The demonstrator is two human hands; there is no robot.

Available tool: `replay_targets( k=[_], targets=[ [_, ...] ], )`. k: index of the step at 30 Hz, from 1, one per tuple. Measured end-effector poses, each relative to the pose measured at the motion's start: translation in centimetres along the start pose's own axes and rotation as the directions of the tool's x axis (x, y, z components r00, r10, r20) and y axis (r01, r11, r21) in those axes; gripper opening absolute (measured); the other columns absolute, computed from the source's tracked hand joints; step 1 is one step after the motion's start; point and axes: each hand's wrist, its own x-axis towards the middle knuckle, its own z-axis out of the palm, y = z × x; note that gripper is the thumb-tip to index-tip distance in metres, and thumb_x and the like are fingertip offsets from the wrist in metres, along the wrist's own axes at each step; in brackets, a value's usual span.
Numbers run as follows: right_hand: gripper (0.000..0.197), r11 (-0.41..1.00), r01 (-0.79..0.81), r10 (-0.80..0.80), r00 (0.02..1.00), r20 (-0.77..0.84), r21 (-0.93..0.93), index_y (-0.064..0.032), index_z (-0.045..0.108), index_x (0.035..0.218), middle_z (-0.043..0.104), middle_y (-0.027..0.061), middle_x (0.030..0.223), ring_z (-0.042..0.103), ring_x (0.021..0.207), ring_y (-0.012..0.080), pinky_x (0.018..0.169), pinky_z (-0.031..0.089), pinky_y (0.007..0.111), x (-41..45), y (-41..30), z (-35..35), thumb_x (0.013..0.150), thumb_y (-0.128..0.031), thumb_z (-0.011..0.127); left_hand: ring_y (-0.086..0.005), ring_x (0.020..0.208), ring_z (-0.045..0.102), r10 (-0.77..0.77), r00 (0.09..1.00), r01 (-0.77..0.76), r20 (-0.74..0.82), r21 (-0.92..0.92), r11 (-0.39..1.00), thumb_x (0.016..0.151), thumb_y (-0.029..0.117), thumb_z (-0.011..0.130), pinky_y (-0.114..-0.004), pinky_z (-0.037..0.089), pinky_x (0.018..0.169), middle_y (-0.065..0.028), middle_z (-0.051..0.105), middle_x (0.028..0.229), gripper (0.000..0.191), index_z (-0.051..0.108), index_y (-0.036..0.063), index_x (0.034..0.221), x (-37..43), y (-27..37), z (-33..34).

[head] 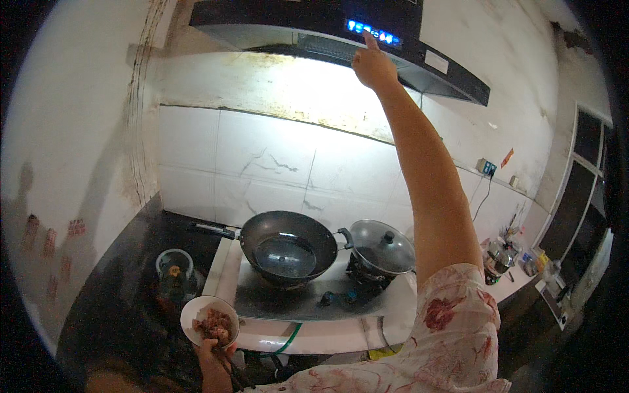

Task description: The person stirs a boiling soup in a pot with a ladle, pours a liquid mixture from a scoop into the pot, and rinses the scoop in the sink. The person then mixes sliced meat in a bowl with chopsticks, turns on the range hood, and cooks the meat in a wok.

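Observation:
My left hand [214, 366], low in the picture, grips a white bowl [189, 319] by its near rim. Pieces of reddish-brown meat [214, 325] lie in the bowl. Dark chopsticks [235, 374] are held in the same hand, slanting down below the rim. My right hand [376, 64] is raised high with the index finger stretched out and the other fingers curled, holding nothing. Its fingertip is at the lit blue control panel [366, 30] of a black range hood [304, 19]; actual contact cannot be told.
A dark wok [285, 255] sits on the left burner of the gas stove [275, 307], its handle pointing left. Beside it stands a pan with a glass lid [382, 244]. A glass jar [174, 270] is on the dark counter at left. Power sockets [486, 167] hang on the wall at right.

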Motion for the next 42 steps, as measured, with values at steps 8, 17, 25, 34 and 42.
replay_targets(
  k=[8,17,25,34,42],
  targets=[
    [0.024,0.997,-0.063,0.062,0.998,-0.022,-0.039,-0.0057,0.064,0.099,0.016,0.0058,0.145,0.054,0.106,0.0281,0.081,0.048,0.039,2.0,-0.3,-0.4,0.086,-0.019,0.049,-0.0285,0.098,0.052,-0.008,1.000,0.008,-0.015,-0.010,1.000,0.072,0.010,0.048,-0.033,0.056,0.066,-0.0173,0.037,0.118,0.070,0.013,0.0117,0.132,0.8,0.1,-0.7],
    [0.022,0.938,0.052,-0.060,0.998,-0.012,-0.343,-0.0033,0.064,0.096,0.026,0.0095,0.141,0.064,0.081,0.0249,0.062,0.053,0.037,1.1,-0.3,-1.0,0.080,-0.011,0.051,-0.0293,0.099,0.051,0.085,0.996,-0.085,0.013,-0.049,0.995,0.069,0.011,0.051,-0.035,0.056,0.065,-0.0175,0.036,0.119,0.073,0.014,0.0126,0.132,0.7,-0.2,0.5],
    [0.025,0.413,0.600,-0.800,0.599,-0.043,0.685,-0.0060,0.057,0.104,0.062,0.0110,0.092,0.061,0.077,0.0242,0.063,0.050,0.035,-22.2,-12.0,3.7,0.081,-0.015,0.052,-0.0288,0.081,0.057,0.056,0.998,-0.057,-0.037,-0.033,0.998,0.068,0.010,0.052,-0.035,0.055,0.058,-0.0173,0.044,0.111,0.071,0.019,0.0084,0.131,1.0,-0.1,-0.3],
    [0.025,0.072,-0.133,-0.925,0.363,0.116,0.989,-0.0037,0.052,0.100,0.049,0.0106,0.091,0.054,0.075,0.0248,0.060,0.047,0.032,-44.5,-24.2,-3.3,0.076,-0.013,0.053,-0.0262,0.089,0.057,-0.076,0.996,0.076,0.049,-0.009,0.997,0.070,0.002,0.052,-0.036,0.052,0.065,-0.0148,0.048,0.111,0.056,0.034,0.0036,0.123,2.9,-2.4,-2.5],
    [0.012,0.025,-0.088,-0.486,0.870,0.089,0.996,-0.0038,0.060,0.082,0.059,0.0132,0.087,0.058,0.080,0.0284,0.072,0.049,0.035,-44.0,-19.9,-0.7,0.070,-0.004,0.059,-0.0250,0.099,0.055,-0.106,0.992,0.108,0.073,-0.024,0.994,0.071,0.003,0.058,-0.038,0.055,0.070,-0.0134,0.046,0.115,0.066,0.026,0.0102,0.128,-0.3,-1.7,2.8]
  ],
)
